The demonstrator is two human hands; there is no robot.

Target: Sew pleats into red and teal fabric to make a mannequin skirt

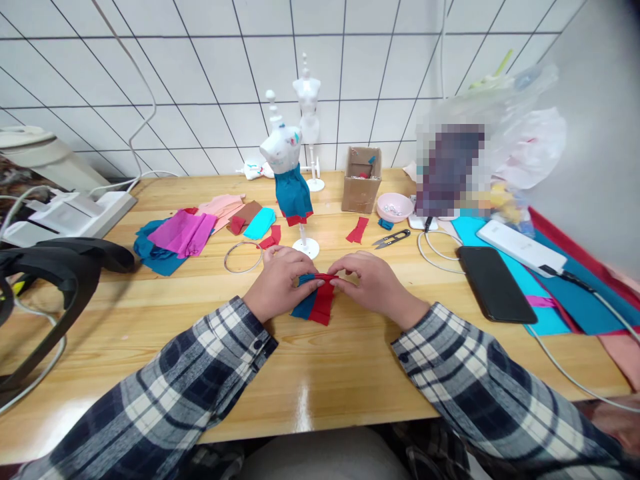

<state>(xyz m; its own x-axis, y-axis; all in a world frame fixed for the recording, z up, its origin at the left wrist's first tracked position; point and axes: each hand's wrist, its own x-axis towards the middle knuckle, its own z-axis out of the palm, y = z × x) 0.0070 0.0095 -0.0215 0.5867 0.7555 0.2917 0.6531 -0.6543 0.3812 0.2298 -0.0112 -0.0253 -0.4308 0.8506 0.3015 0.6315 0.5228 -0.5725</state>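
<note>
A small piece of red and teal cloth [320, 307] hangs between my hands, a little above the wooden table. My left hand [283, 283] pinches its top edge on the teal side, thumb in front. On the red side, my right hand [373, 283] pinches the same folded top edge between thumb and fingers. Just behind my hands stands a white mini mannequin [281, 153] wearing a teal skirt [293, 193] with a red hem. The round base [305, 249] of its stand is close to my left fingers.
Fabric scraps [183, 233] and a metal ring [243, 257] lie left. A second mannequin [307, 100], cardboard box [361, 180] and pink bowl [395, 207] stand behind. Thread snips [393, 239], a phone [495, 283] and a white power bank [521, 247] lie right. A black headset frame [75, 293] is far left.
</note>
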